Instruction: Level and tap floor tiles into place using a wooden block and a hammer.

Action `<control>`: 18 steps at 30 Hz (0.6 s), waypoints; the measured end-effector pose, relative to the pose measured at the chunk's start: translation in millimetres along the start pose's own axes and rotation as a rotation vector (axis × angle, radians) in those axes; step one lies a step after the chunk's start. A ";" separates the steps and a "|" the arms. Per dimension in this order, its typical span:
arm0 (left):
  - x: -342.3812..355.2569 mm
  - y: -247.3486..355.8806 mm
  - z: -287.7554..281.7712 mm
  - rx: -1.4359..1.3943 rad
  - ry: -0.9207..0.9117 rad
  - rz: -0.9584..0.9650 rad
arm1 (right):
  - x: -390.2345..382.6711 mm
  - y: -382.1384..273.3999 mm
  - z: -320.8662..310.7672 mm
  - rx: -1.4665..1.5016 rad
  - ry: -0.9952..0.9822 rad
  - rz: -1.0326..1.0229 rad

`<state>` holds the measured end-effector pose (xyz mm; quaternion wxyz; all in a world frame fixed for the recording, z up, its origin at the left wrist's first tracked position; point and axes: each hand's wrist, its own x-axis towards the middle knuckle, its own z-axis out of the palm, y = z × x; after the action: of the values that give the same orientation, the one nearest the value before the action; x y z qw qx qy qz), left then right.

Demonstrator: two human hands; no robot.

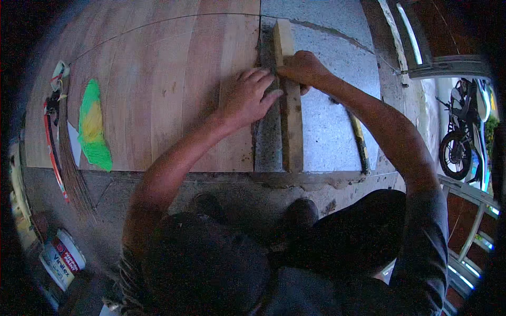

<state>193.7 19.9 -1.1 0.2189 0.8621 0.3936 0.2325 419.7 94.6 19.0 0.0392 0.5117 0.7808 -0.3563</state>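
Observation:
A long wooden batten (pixel 291 126) lies lengthwise in front of me on a grey speckled surface (pixel 334 126). My right hand (pixel 305 69) is closed on the far half of the batten, its thumb side across the top. My left hand (pixel 250 97) reaches in from the other side, fingers loosely stretched and thumb apart. Its fingertips are over the dark strip (pixel 269 139) between the batten and the wood-patterned floor (pixel 211 68). Whether they touch the batten I cannot tell.
A yellow-and-black long tool (pixel 360 139) lies right of the batten. At the left are a stick broom (pixel 71 158), a red long tool (pixel 54 150) and a green-yellow plastic bag (pixel 93 126). A paint bucket (pixel 63 259) stands lower left; a motorcycle (pixel 461 129) is far right.

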 end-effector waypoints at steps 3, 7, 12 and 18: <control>-7.7 5.8 2.1 -0.050 0.009 -0.002 | 4.4 -7.5 3.6 0.075 -0.048 0.162; -14.7 9.0 4.6 -0.118 0.037 0.037 | -2.8 -31.7 3.8 0.145 0.037 0.286; -19.0 10.2 2.4 -0.005 -0.119 0.068 | 7.8 -33.3 2.7 0.057 0.029 0.209; -18.6 17.8 -3.2 0.134 -0.159 0.128 | 14.2 11.6 6.8 0.041 -0.017 0.237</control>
<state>191.3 -4.6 7.2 0.1761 0.9139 0.3337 0.1499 420.5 104.1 2.0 0.0769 0.5980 0.7071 -0.3695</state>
